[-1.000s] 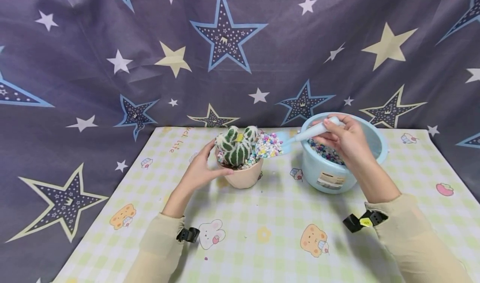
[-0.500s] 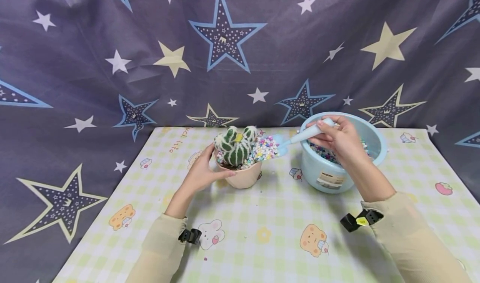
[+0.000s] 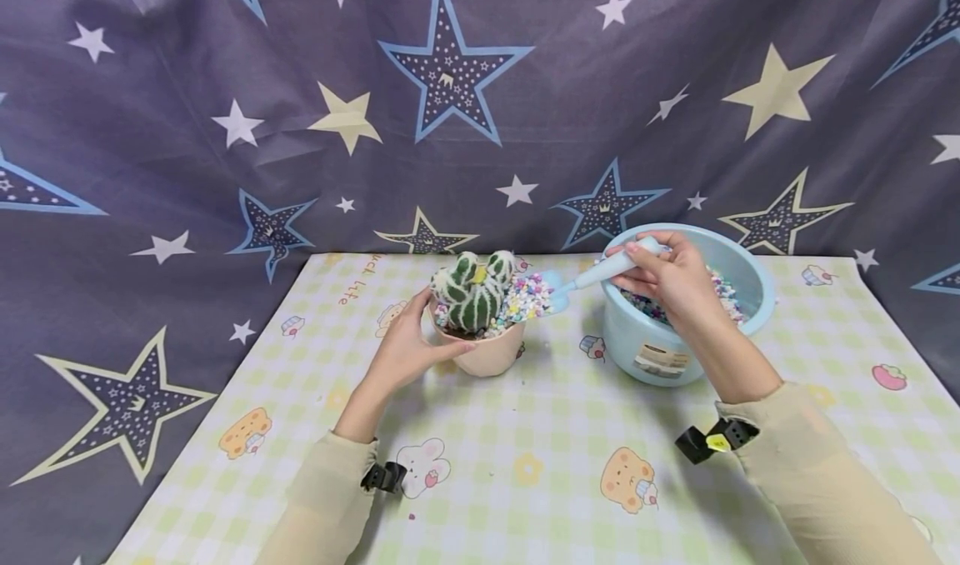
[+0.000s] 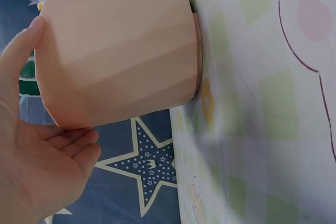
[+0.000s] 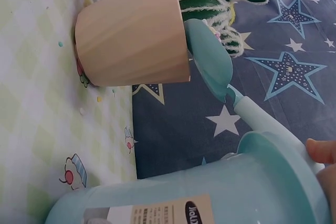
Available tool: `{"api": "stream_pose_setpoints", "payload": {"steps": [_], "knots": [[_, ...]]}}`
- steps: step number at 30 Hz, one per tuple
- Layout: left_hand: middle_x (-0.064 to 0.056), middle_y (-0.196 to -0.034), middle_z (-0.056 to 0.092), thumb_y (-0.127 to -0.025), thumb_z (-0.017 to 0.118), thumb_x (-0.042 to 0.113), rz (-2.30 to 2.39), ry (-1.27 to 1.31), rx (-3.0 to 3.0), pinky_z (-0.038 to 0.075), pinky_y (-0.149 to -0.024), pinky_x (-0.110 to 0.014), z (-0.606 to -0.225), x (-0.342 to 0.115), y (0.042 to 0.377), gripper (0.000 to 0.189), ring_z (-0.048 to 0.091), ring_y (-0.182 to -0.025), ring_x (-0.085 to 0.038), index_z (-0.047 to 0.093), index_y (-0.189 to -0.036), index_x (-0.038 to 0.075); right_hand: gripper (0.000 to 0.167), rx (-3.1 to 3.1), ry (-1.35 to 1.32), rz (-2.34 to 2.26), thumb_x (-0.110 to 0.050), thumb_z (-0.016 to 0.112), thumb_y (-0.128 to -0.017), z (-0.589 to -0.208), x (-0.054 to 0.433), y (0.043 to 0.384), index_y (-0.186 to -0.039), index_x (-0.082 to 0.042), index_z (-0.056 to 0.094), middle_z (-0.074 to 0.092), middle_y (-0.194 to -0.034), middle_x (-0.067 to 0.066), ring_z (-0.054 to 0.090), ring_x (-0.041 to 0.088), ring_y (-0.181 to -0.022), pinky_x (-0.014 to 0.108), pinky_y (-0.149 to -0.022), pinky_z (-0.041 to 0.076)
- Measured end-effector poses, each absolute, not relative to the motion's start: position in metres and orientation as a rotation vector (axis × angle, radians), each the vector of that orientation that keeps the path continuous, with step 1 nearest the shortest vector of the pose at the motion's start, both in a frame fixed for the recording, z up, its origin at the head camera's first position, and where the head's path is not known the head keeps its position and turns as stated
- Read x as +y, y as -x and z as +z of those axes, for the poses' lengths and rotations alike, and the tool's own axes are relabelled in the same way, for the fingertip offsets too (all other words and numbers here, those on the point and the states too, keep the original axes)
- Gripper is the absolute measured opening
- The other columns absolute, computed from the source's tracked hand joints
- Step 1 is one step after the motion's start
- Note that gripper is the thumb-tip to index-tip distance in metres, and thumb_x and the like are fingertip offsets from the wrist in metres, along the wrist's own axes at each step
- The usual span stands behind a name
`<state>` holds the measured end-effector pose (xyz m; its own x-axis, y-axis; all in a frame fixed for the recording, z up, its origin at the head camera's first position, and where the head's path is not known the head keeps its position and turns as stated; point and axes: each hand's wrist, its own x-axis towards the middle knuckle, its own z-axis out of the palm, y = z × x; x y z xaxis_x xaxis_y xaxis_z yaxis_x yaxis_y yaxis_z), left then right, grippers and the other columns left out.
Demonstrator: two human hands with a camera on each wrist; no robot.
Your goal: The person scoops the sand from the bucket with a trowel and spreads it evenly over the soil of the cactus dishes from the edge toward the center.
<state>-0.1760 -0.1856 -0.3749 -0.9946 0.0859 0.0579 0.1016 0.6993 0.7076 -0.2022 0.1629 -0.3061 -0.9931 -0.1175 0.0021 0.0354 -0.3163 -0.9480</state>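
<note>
A green-and-white fuzzy cactus stands in a pale peach flowerpot at the middle of the table. My left hand holds the pot from its left side, thumb near the front rim and fingers round the back. With my right hand I grip the handle of a light-blue toy shovel. Its blade, heaped with colourful pebbles, is tilted down at the pot's right rim, beside the cactus. In the right wrist view the blade's underside appears right at the pot's rim.
A light-blue bucket holding more coloured pebbles stands right of the pot, below my right hand. A checked cloth covers the table, with a few stray pebbles on it. Behind hangs a dark star-patterned curtain.
The shovel and my right hand have shifted left, bringing the pebble-laden blade closer over the pot's right rim. My left hand stays on the pot, almost unmoved.
</note>
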Motion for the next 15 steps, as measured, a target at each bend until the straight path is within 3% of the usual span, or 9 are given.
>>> {"api": "stream_pose_setpoints", "payload": {"steps": [15], "knots": [[-0.018, -0.161, 0.033, -0.071, 0.084, 0.056, -1.117, 0.085, -2.904, 0.029, -0.122, -0.055, -0.3723, -0.1774, 0.1712, 0.120, 0.034, -0.147, -0.040, 0.021, -0.159, 0.006, 0.022, 1.843, 0.169, -2.520, -0.008, 0.059, -0.099, -0.3069, 0.1563, 0.1993, -0.111, -0.007, 0.040, 0.078, -0.086, -0.001, 0.075, 0.009, -0.075, 0.022, -0.072, 0.061]]}}
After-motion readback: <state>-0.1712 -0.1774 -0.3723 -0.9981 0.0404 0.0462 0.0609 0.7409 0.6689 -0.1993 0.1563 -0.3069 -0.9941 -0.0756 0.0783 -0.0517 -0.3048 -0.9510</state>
